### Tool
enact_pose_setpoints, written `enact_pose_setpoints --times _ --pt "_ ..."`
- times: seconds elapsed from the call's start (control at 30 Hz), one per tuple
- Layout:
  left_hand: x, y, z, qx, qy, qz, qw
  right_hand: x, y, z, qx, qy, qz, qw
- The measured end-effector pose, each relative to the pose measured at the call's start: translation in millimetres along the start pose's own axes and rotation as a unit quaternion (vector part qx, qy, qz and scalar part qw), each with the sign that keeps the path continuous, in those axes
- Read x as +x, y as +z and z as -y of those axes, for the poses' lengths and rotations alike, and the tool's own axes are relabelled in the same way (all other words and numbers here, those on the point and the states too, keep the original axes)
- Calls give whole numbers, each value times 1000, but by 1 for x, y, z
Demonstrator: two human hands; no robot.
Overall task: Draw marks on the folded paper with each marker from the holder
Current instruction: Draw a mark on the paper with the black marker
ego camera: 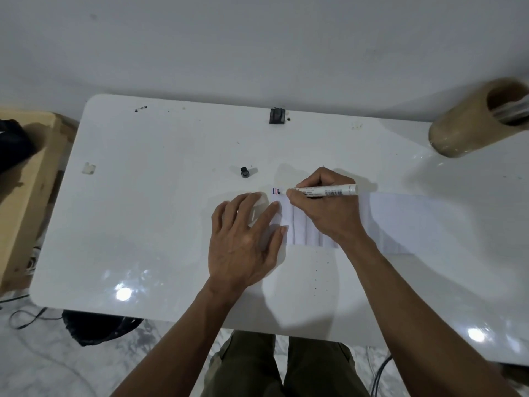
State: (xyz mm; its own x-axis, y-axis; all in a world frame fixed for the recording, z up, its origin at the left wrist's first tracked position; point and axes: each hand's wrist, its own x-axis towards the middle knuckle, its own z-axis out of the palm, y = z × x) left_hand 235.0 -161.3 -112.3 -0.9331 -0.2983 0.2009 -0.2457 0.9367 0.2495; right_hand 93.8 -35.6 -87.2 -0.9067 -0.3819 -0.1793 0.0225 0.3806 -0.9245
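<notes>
A white folded paper (300,227) with accordion pleats lies on the white table (160,224), stretching to the right. Short coloured marks (276,191) sit at its top left corner. My right hand (323,207) grips a white marker (329,191), tip pointing left beside those marks. My left hand (243,239) lies flat, fingers spread, pressing the paper's left edge. A black marker cap (245,172) stands on the table up and left of the paper. The tan cylindrical holder (469,124) stands at the far right with markers inside.
A black clip-like object (277,116) sits at the table's far edge by the wall. A cardboard box (25,179) stands left of the table. A dark bag (97,328) and cables lie on the floor below.
</notes>
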Motion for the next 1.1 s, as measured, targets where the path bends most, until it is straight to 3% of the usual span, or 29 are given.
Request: enact_pose_setpoints --times 0.37,0.6,0.77,0.87,1.0,1.1 --pt "-1 2 1 -8 0 1 1000 1 -1 -1 4 0 6 1000" --pt "0 -3 -1 -41 -9 -10 999 0 -21 22 236 84 -20 968" --pt "17 -28 -2 -168 -136 -36 976 -18 -43 43 287 70 -31 955" --pt "45 -46 2 -180 -189 15 965 -29 -52 50 294 66 -35 953" --pt "82 -54 13 -84 -136 135 978 -43 -58 61 306 82 -52 947" --pt "95 -54 17 -34 -111 181 977 -51 -61 65 305 90 -61 946"
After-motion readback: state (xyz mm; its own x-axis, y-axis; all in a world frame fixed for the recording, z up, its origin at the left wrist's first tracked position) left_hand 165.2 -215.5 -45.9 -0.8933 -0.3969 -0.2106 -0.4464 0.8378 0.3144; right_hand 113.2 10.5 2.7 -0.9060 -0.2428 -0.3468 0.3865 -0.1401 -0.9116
